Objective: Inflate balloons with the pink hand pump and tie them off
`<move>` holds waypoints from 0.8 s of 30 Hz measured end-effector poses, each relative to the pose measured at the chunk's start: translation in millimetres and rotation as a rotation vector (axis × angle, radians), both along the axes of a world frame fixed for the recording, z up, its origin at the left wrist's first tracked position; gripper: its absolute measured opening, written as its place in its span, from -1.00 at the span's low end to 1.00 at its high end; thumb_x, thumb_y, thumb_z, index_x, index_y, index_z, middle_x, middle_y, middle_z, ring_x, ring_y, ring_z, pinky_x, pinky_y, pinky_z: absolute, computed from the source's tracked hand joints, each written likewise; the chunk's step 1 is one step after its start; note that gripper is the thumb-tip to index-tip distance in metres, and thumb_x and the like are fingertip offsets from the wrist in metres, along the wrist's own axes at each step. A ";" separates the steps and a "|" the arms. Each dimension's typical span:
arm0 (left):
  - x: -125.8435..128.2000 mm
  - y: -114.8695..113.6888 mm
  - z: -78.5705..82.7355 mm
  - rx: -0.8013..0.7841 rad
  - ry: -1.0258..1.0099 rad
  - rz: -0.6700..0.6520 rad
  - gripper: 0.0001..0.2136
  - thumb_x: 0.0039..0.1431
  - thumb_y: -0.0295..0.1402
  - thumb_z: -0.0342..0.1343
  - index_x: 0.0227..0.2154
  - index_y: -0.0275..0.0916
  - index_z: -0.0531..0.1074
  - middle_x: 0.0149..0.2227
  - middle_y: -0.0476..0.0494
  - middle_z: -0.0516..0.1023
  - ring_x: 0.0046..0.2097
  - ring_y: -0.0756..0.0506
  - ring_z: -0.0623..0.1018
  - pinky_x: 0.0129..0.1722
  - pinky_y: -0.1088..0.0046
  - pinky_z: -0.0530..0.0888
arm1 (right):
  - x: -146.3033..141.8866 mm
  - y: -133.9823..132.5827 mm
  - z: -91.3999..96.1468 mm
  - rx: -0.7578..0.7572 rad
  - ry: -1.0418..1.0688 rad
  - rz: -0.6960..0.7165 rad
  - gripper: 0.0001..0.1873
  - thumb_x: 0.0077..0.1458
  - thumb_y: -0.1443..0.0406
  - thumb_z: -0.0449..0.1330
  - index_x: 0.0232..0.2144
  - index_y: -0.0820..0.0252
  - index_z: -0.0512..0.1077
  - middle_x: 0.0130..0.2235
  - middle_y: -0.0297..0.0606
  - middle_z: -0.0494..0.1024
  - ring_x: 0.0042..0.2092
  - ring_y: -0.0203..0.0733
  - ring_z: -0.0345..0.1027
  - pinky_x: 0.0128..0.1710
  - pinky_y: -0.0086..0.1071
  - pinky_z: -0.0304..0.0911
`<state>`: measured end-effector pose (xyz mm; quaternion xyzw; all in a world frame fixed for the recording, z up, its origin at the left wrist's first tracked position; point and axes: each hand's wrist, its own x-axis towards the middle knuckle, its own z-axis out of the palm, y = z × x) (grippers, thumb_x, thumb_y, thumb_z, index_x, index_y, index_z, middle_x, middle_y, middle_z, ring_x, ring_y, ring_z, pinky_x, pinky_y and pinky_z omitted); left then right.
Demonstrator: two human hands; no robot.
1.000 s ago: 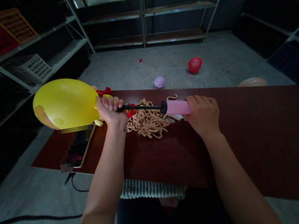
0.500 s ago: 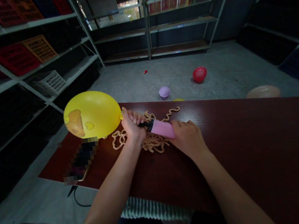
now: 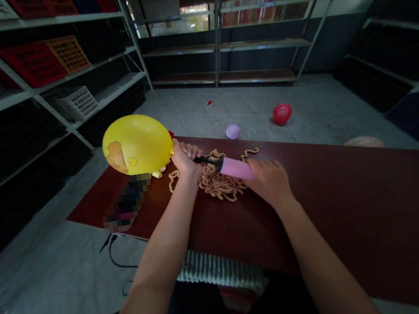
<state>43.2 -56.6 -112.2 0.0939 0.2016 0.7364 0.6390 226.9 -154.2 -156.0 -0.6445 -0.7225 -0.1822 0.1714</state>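
My left hand (image 3: 185, 160) is closed around the neck of a blown-up yellow balloon (image 3: 137, 145) and the black tip of a hand pump. The balloon bulges out to the left of that fist, above the table's left end. My right hand (image 3: 267, 180) grips the pink barrel of the pump (image 3: 234, 167), which lies slanted between the two hands with only a short stretch of black rod showing. Under the pump sits a heap of limp tan balloons (image 3: 221, 181) on the dark red table (image 3: 362, 206).
A blurred dark device (image 3: 128, 209) lies on the table's left end, with cables (image 3: 116, 247) on the floor below. A purple balloon (image 3: 233, 131) and a red balloon (image 3: 281, 113) rest on the floor beyond. A pale balloon (image 3: 363, 142) peeks over the far edge. Metal shelving lines the walls.
My right hand has pushed the pink barrel toward my left fist, so the long black rod is nearly hidden. My view has tilted up and the hands look farther away.
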 end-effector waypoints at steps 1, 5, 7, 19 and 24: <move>-3.1 1.7 -0.9 0.007 -0.005 0.005 -0.49 0.43 -0.34 -0.12 -0.70 -0.23 -0.01 -0.77 0.13 -0.05 -0.74 0.10 0.02 -0.70 0.55 0.03 | 2.8 -0.3 -0.1 -0.001 -0.017 -0.008 -0.74 0.14 0.21 0.12 -0.18 0.21 0.46 -0.28 -0.18 0.62 -0.24 -0.10 0.43 -0.24 -0.27 -0.04; -16.7 8.8 -1.2 0.020 -0.012 0.035 -0.50 0.42 -0.34 -0.13 -0.69 -0.23 -0.02 -0.76 0.14 -0.06 -0.73 0.10 0.00 -0.69 0.54 0.04 | 16.9 -2.3 0.7 0.019 -0.081 -0.031 -0.73 0.13 0.17 0.14 -0.18 0.20 0.45 -0.27 -0.17 0.60 -0.23 -0.07 0.41 -0.22 -0.26 -0.04; -23.0 11.3 0.7 0.029 -0.012 0.043 -0.51 0.42 -0.34 -0.13 -0.69 -0.22 -0.02 -0.76 0.14 -0.07 -0.73 0.10 0.00 -0.69 0.54 0.04 | 24.4 -3.8 1.8 0.026 -0.096 -0.057 -0.70 0.13 0.14 0.14 -0.17 0.20 0.44 -0.26 -0.15 0.59 -0.22 -0.06 0.39 -0.22 -0.26 -0.03; -27.8 8.7 5.5 0.079 0.073 0.061 -0.47 0.38 -0.24 0.00 -0.70 -0.20 -0.03 -0.74 0.13 -0.08 -0.73 0.09 -0.01 -0.69 0.50 0.06 | 30.3 -10.4 7.9 -0.065 -0.074 -0.122 -0.75 0.11 0.21 0.16 -0.18 0.21 0.40 -0.22 -0.13 0.57 -0.18 -0.02 0.37 -0.20 -0.24 -0.02; -12.9 -1.7 12.1 0.036 0.125 0.037 -0.47 0.44 -0.25 -0.10 -0.70 -0.21 -0.04 -0.75 0.11 -0.10 -0.72 0.08 -0.03 -0.70 0.52 0.05 | 14.6 -8.3 11.2 -0.122 -0.045 -0.058 -0.78 0.08 0.23 0.18 -0.22 0.23 0.40 -0.24 -0.11 0.58 -0.21 -0.03 0.40 -0.20 -0.24 0.01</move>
